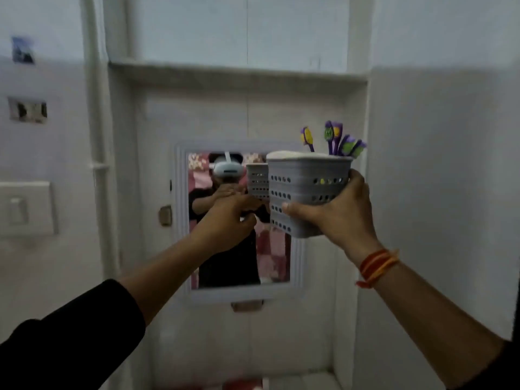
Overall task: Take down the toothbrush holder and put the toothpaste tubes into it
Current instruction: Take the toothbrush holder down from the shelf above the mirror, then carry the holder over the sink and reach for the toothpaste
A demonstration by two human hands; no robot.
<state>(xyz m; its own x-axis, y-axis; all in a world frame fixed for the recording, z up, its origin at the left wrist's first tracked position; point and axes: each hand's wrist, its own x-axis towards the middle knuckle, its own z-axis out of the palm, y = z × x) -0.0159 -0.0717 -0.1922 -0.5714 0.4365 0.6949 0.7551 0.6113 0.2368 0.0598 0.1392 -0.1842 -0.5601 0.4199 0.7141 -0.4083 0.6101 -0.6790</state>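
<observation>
We see the right hand (334, 218) with its fingers (292, 211) wrapped around the grey perforated toothbrush holder (305, 192), held up in free air at the right edge of the mirror (239, 220). Purple toothbrushes (334, 137) stick out above its rim. The left hand (228, 220) reaches beside it; we cannot tell whether its fingers are clenched.

This is a bathroom in a home. On the far wall hangs a small mirror with a white plastic frame (181, 220), set in a white nook with a ledge (239, 70) above it. To the right of the mirror is a grey plastic holder with little holes (304, 192), and purple and yellow toothbrushes (334, 136) stick out of its top. A white light switch (25, 209) sits on the left wall, beside a white pipe (94, 108).
</observation>
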